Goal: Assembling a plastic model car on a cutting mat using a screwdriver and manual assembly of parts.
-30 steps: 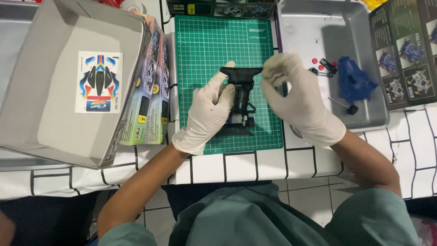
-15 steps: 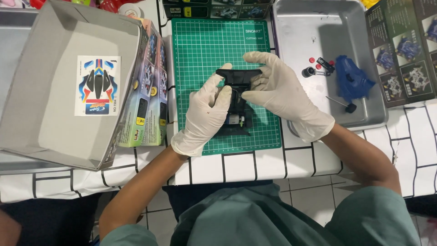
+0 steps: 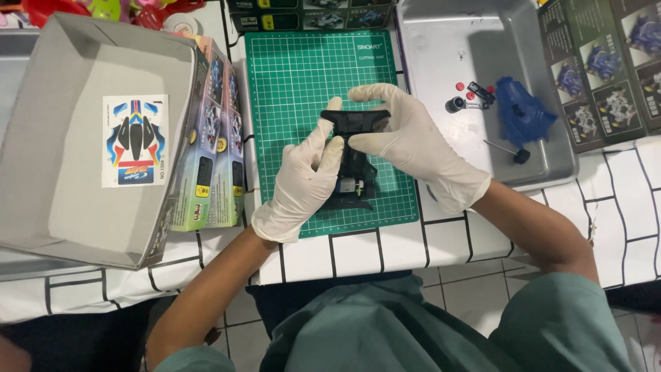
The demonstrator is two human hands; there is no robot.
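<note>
Chassis (image 3: 352, 160) between fingers of left hand (image 3: 303, 180) and right hand (image 3: 412, 143).

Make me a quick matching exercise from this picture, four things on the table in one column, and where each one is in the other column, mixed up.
Things:
1. black toy car chassis
2. blue car body shell
3. sticker sheet
4. green cutting mat

Places:
A. lying in the grey cardboard box lid on the left
B. flat on the table, under both hands
C. held between the left hand and right hand
D. in the metal tray on the right

Pairs: 1-C, 2-D, 3-A, 4-B
</note>
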